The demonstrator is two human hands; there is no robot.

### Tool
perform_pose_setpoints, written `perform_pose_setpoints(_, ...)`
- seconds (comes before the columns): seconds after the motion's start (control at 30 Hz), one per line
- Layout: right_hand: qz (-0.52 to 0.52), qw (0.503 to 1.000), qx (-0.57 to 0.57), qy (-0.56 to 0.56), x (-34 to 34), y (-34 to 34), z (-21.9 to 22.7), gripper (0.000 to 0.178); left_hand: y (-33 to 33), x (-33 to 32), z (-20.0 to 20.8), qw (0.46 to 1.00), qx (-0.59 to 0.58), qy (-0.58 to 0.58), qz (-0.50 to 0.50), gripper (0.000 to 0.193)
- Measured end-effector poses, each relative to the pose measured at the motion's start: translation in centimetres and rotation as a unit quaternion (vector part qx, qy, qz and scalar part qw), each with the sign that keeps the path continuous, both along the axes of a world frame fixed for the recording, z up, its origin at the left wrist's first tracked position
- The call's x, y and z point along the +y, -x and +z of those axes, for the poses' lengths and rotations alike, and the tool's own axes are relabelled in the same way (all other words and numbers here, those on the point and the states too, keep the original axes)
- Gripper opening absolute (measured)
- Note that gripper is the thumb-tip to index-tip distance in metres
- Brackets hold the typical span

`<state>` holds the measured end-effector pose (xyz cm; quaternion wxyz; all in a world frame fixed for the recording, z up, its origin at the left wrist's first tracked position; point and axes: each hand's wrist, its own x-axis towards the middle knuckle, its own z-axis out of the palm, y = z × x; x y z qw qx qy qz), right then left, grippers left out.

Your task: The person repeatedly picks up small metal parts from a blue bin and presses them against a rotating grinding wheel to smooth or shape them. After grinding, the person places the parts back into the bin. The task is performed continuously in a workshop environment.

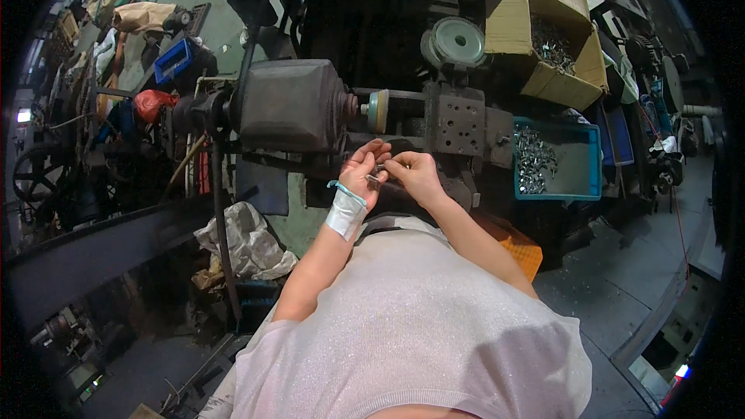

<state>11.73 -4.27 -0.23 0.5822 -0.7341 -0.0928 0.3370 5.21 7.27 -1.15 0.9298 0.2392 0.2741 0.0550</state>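
My left hand (363, 172) is palm up in front of the machine, its fingers curled around small shiny metal parts (375, 179). A white wrap and a teal band circle that wrist. From the right, my right hand (420, 176) reaches over the left palm, thumb and fingertips pinched on one of these small metal parts. Their exact kind is too small to make out. Just beyond both hands is the machine's round wheel (378, 111), pale with a tan band, on a spindle from the dark motor housing (289, 105). Right of it stands a dark metal block (456, 120) with holes.
A teal tray (574, 196) with many shiny metal parts sits at the right. Behind it, an open cardboard box (508, 27) holds more metal pieces. A round handwheel (456, 40) rises above the block. An orange crate (521, 251) and a white sack (252, 244) lie low on either side.
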Motion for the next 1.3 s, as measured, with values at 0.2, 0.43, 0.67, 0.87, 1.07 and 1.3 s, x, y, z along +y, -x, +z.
perform_pose_setpoints(0.2,0.016,0.987,-0.151,0.054,-0.4,-1.6,1.4,0.018,0.7,0.5,-0.3,0.963,0.111,-0.223,-0.105,0.02)
perform_pose_setpoints(0.43,-0.034,0.991,-0.129,0.024,0.3,-2.0,0.4,0.015,-0.7,0.8,-0.1,0.899,0.092,-0.403,-0.142,0.016)
perform_pose_setpoints(0.67,-0.102,0.982,-0.142,0.066,2.2,-3.3,-1.7,0.016,-2.8,0.5,-0.3,0.919,0.148,-0.345,-0.121,0.015)
perform_pose_setpoints(0.87,-0.129,0.986,-0.095,0.05,3.3,-4.4,-2.1,0.015,-3.7,0.7,-1.9,0.927,0.189,-0.302,-0.117,0.016)
perform_pose_setpoints(1.07,-0.139,0.984,-0.105,0.044,3.6,-4.5,-3.2,0.014,-4.1,0.1,-1.7,0.938,0.193,-0.282,-0.063,0.015)
perform_pose_setpoints(1.3,-0.14,0.983,-0.118,0.025,3.6,-4.3,-3.0,0.014,-3.9,0.3,-2.8,0.944,0.158,-0.278,-0.076,0.015)
